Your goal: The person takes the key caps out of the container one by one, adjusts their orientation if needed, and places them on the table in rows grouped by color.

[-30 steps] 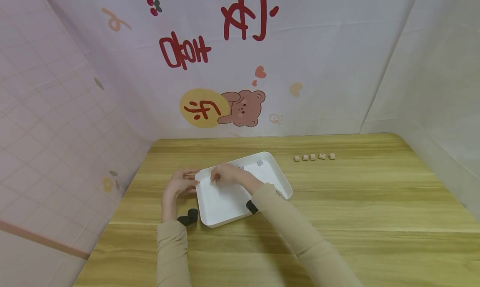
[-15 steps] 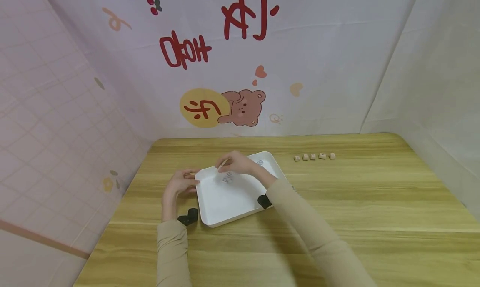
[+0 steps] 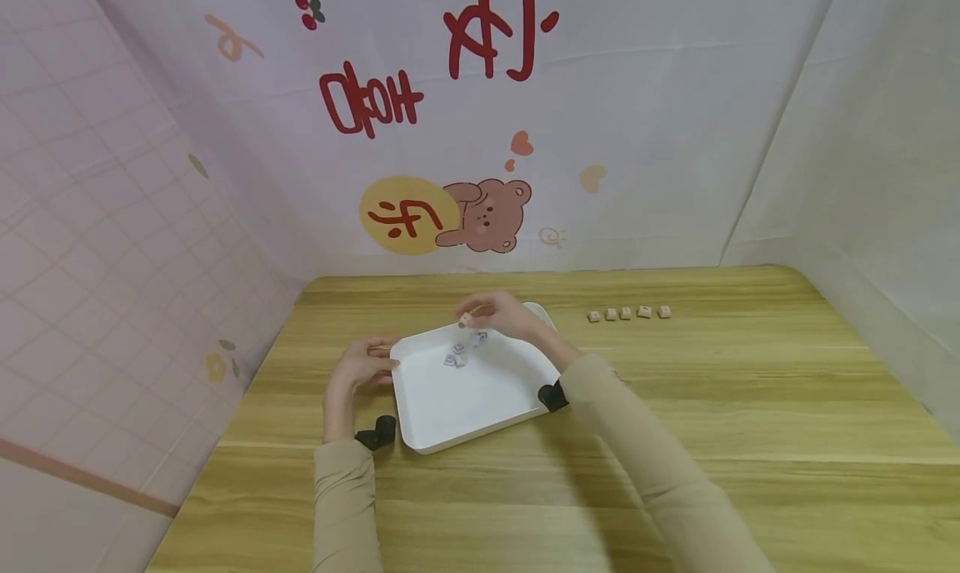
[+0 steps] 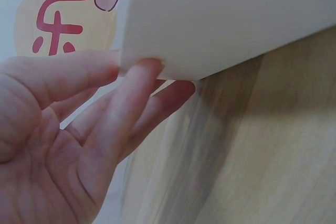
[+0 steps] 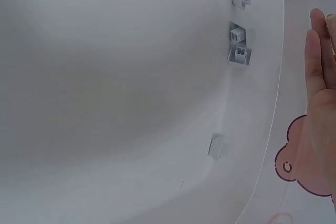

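Hands first, in the head view: the right hand [image 3: 502, 313] pinches one pale pinkish keycap [image 3: 465, 320] between its fingertips, over the far rim of a shallow white tray [image 3: 468, 415]. Its height above that rim is hard to judge. Meanwhile the left hand [image 3: 362, 365] rests at the tray's left end, fingers extended. More loose keycaps [image 3: 458, 350] lie grouped inside near the far wall. Out on the counter [image 3: 750, 406], right of the tray and well apart from it, a row of five keycaps [image 3: 626, 313] sits in line.

From the left wrist, the fingers look loosely spread and nearly straight, touching the outside of the tray wall at a corner; whether anything hooks over the rim I cannot tell. The wall looks thin, stiff and smooth, probably light enough to slide unless steadied there.

The right wrist view catches only part of that hand, a sliver of the held piece at the frame's edge. Several loose keycaps show hollow undersides with stem sockets. Such pieces should be light, rigid and rather slick; opposite side walls offer the surest pinch, gently applied, since small tapered sides could slip.
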Tool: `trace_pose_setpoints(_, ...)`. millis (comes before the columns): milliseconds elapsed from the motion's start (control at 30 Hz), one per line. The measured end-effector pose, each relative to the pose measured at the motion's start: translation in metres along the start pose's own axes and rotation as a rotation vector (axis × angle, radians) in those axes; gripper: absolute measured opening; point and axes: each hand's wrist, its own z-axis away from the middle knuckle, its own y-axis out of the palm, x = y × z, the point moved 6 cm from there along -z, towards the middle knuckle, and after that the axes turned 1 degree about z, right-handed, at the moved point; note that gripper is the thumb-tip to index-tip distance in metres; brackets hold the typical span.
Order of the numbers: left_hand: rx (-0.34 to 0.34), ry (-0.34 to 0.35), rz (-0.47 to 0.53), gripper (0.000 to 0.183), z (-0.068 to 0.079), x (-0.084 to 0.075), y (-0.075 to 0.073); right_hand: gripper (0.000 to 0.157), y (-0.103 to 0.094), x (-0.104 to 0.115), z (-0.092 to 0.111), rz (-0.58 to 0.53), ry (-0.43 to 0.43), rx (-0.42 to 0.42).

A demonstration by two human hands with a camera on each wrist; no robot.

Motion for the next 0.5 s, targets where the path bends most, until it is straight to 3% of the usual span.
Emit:
trace_pose_setpoints(267,-0.008,-0.001,0.0,0.052,-0.003,0.003,-0.001,0.024,-0.023,-0.006,0.012,0.067,0.012,-0.074)
trace_pose_setpoints(500,-0.006,-0.001,0.004,0.052,-0.003,0.003,-0.001,0.026,-0.053,-0.022,0.031,-0.005,0.071,-0.123)
